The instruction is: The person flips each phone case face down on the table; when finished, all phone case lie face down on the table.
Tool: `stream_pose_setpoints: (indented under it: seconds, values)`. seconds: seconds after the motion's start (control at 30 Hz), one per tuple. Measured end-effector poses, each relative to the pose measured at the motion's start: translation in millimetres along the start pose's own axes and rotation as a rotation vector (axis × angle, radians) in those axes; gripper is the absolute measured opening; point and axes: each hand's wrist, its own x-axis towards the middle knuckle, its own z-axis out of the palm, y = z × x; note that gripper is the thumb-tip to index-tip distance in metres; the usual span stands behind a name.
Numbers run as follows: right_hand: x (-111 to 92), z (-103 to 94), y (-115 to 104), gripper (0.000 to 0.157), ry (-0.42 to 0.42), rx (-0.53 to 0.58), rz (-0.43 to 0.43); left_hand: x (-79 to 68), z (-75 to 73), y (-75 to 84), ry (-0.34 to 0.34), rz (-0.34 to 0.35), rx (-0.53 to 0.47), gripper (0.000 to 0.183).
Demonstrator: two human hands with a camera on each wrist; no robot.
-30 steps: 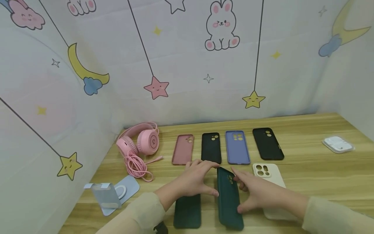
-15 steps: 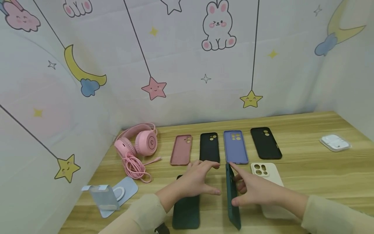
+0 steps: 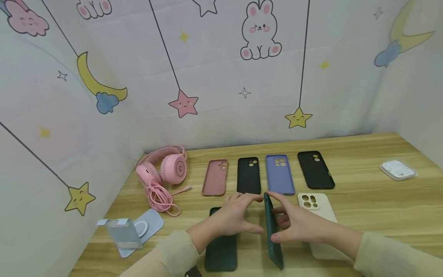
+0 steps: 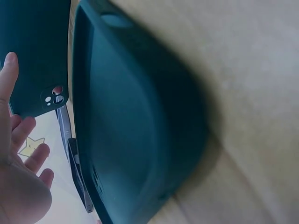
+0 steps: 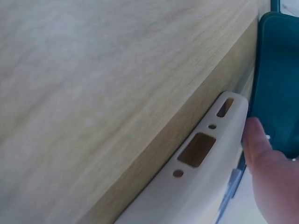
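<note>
Item: dark green soft-looking phone case, stood up on one long edge on the wooden tabletop, between the two hands.
Right hand: fingers and thumb pinch the case from its right side, thumb near the lower part, fingertips toward the top end; gripping.
Left hand: fingers spread and fairly straight, hovering just left of the upright case; contact cannot be made out. Holds nothing.
Handling (judgement): light, thin, flexible shell, probably silicone with a matte, grippy skin. Unlikely to slip or break, but it will bow if squeezed mid-span and tip over if released on its edge.
Where to hold (judgement): pinch across the two long side walls, or at the stiffer corners; avoid the thin wall by the camera cutout.
Neighbours, left: second dark green phone case, flat, partly under the left forearm, just beside.
Neighbours, right: cream phone case, flat, under the right hand and wrist.
Neighbours, behind: row of flat cases: pink, black, lavender, black; near the fingertips.
Open room: bare wood to the far right, up to a small white packet; narrow gaps on either side of the upright case.
Far left: pink headphones with cable, blue card stand, well apart.
Edges: tabletop's front edge close below the case; printed walls shut in back and sides.
</note>
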Motion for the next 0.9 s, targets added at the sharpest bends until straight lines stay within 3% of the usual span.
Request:
stream_pose_setpoints:
  seconds: [0.43,0.6,0.9]
  values:
    - [0.4,-0.9,0.3,0.103,-0.002,0.006,-0.01,0.9,2.1,-1.4,0.004,-0.021,-0.018,0.076]
    - [-5.5,-6.6,-0.8,0.105,0.014,-0.047,-0.01,0.1,2.6,-2.4,0.001,-0.022,-0.002,0.076]
    - [-16.2,-17.4,-0.2,0.106,0.025,-0.099,-0.091,-0.8,2.0,-5.9,-0.039,-0.059,0.006,0.08]
